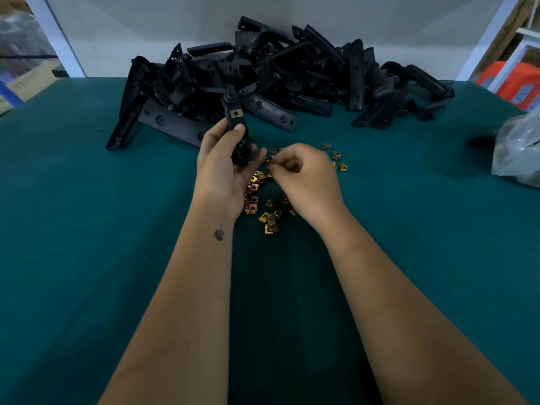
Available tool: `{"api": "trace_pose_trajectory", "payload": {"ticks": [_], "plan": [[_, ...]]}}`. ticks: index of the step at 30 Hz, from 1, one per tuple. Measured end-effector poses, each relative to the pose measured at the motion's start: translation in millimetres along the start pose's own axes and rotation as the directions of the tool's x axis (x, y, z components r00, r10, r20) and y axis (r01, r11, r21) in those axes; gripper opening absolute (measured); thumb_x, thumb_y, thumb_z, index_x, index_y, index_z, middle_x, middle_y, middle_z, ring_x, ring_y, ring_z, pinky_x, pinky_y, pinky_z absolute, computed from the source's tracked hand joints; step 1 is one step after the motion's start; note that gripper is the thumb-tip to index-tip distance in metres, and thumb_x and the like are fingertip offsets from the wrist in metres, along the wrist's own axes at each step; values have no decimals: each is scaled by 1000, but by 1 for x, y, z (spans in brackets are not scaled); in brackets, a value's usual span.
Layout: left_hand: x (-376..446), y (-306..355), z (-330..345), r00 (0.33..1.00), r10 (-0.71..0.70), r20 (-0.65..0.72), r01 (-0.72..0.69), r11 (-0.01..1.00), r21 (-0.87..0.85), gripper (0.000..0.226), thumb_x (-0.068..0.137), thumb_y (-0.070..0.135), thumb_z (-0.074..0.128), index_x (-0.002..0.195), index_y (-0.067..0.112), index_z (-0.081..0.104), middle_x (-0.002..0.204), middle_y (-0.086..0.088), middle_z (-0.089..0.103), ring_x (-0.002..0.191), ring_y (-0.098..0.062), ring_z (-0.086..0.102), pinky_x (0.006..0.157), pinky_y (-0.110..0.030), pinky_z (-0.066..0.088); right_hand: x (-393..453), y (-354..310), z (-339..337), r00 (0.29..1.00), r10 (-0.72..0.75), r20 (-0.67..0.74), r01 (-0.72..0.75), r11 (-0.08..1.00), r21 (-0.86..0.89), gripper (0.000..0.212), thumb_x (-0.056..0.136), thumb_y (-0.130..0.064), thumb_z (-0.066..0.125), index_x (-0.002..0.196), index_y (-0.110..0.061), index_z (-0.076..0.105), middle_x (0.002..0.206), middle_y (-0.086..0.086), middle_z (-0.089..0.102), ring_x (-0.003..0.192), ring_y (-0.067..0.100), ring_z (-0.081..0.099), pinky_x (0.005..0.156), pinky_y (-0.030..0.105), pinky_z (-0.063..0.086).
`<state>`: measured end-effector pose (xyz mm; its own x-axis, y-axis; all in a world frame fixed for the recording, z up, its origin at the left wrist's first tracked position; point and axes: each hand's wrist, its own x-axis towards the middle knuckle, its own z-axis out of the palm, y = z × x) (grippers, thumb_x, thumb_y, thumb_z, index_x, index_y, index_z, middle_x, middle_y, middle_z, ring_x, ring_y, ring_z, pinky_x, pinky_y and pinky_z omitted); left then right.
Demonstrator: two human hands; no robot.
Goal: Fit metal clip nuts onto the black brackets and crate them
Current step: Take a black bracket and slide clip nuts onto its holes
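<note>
1. Here, my left hand (222,171) grips a narrow black plastic bracket (235,127), thumb across its face, fingers curled behind it; it is held above the bench and tilted away from me.
2. One brass-coloured metal clip nut (234,113) already sits on the bracket's upper end.
3. My right hand (306,176) hovers just beside the bracket's lower end, its fingers (276,168) curled and pinched together; whether they hold a clip nut I cannot tell, since the tips are blurred.
4. Below both hands, a loose scatter of brass-coloured clip nuts (270,219) lies on the dark green cloth-covered bench (87,229), with a few more strewn to the right.
5. Behind it, a big heap of black plastic brackets (292,77) is piled against the pale back wall (146,24).
6. At the bench's right edge sits a crumpled grey plastic bag (517,153).
</note>
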<state>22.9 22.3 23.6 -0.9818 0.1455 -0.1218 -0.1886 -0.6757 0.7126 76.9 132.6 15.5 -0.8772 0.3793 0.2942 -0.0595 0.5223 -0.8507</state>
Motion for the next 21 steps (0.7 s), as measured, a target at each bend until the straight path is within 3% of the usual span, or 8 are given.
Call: {"api": "trace_pose_trajectory", "payload": {"ticks": [6, 9, 11, 15, 21], "plan": [[-3, -9, 7, 994, -61, 96, 63, 998, -17, 14, 95, 5, 58, 107, 12, 61, 96, -9, 57, 78, -19, 65, 73, -31, 59, 6, 1, -12, 981, 179, -74, -121, 864, 489, 13, 87, -3, 68, 83, -16, 68, 79, 1, 72, 71, 8, 68, 66, 19, 53], [-5, -15, 12, 983, -85, 164, 86, 996, -2, 17, 95, 4, 53, 110, 11, 57, 88, -7, 59, 64, -13, 69, 74, -31, 58, 8, 2, -15, 978, 194, -79, -116, 815, 568, 14, 85, -1, 71, 84, -15, 72, 81, 1, 71, 81, 13, 67, 79, 26, 56], [-7, -16, 13, 979, -106, 176, 99, 994, 50, 19, 96, 7, 52, 113, 13, 55, 86, -6, 60, 63, -13, 67, 67, -26, 56, 9, 2, -16, 974, 215, -66, -126, 767, 629, 15, 85, 1, 69, 83, -13, 73, 81, 2, 71, 81, 15, 67, 83, 30, 56], [-7, -16, 16, 978, -124, 169, 110, 990, 89, 13, 97, 12, 44, 100, 16, 56, 84, -5, 52, 66, -14, 53, 50, -21, 45, 10, 3, -18, 976, 207, -67, -111, 741, 662, 21, 87, 6, 64, 83, -13, 73, 78, 0, 71, 76, 12, 66, 72, 23, 52], [-8, -15, 15, 977, -122, 174, 111, 991, 72, 30, 95, 14, 29, 103, 17, 58, 87, -5, 50, 71, -14, 45, 53, -22, 40, 10, 4, -19, 980, 192, -42, -111, 717, 688, 18, 85, 7, 66, 85, -10, 72, 78, 3, 70, 76, 15, 65, 70, 23, 52]]}}
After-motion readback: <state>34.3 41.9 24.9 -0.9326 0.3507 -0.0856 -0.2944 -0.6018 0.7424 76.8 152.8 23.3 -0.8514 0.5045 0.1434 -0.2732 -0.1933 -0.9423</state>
